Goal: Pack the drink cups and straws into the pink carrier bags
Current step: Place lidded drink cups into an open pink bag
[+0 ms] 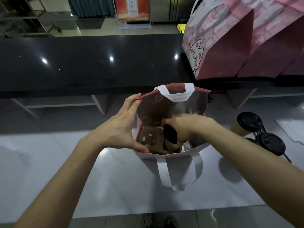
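Observation:
An open pink carrier bag [171, 155] with white handles stands on the steel counter in front of me. My left hand [121, 127] holds its left rim, thumb on the near edge and fingers on the far corner, spreading the mouth. My right hand [182, 127] reaches inside and grips a brown drink cup with a black lid [170, 135], tilted, above a brown cup holder insert [149, 139] at the bag's bottom. Two more black-lidded cups [250, 121] [271, 143] wait on the counter to the right. No straws are visible.
Two larger pink bags with a cat print [218, 41] [276, 46] stand on the raised black countertop [82, 63] at the back right. White papers [292, 129] lie at the right edge. The steel counter [115, 186] stretches left and toward me.

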`<state>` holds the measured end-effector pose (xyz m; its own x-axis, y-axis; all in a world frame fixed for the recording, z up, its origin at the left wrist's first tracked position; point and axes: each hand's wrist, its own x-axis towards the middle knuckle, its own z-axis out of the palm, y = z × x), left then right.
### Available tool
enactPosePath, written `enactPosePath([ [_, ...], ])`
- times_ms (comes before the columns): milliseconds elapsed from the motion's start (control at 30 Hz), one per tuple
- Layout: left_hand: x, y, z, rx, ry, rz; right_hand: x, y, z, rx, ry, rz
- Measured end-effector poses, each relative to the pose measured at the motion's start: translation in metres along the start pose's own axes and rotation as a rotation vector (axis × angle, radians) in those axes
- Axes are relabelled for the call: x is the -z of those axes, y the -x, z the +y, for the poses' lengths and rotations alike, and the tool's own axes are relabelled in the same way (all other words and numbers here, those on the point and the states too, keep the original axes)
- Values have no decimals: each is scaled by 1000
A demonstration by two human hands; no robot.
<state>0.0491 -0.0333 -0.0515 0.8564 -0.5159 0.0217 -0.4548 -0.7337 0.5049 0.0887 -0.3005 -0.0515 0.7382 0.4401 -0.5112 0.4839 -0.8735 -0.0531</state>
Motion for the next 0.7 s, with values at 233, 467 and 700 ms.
enactPosePath([
  [233,1,2,6,21,-7,-31,-9,0,9,64,122,124],
  [467,0,-1,6,27,-11,-48,-10,-1,14,32,72,70],
  [700,1,-8,3,41,-49,-28,2,9,14,-10,-5,95],
])
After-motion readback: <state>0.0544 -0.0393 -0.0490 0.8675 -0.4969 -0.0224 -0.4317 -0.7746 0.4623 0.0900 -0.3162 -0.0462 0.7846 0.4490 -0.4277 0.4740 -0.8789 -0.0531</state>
